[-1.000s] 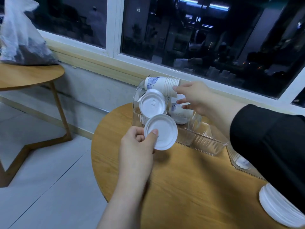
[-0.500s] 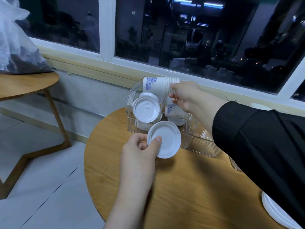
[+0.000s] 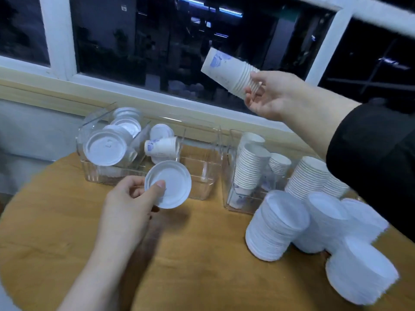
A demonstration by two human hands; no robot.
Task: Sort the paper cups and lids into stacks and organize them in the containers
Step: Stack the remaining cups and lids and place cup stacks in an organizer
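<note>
My left hand (image 3: 128, 205) pinches a white plastic lid (image 3: 171, 184) by its rim, just in front of a clear container (image 3: 197, 173). That container holds loose lids (image 3: 104, 148) at its left end and a paper cup (image 3: 160, 148) lying on its side. My right hand (image 3: 272, 95) holds a nested stack of paper cups (image 3: 231, 71) high in the air, bottoms pointing up and left. A second clear container (image 3: 231, 198) to the right holds upright cup stacks (image 3: 250, 164). Stacks of white lids (image 3: 278, 225) stand on the table at front right.
The round wooden table (image 3: 190, 265) stands against a windowsill under a dark window. More cup stacks (image 3: 308, 176) stand behind the lid stacks at the right. My right arm's black sleeve (image 3: 377, 158) crosses above them.
My right hand has lifted the cup stack out of the left container, up and to the right. The view has swung right, showing the second container and the stacks. My left hand still holds its lid.
</note>
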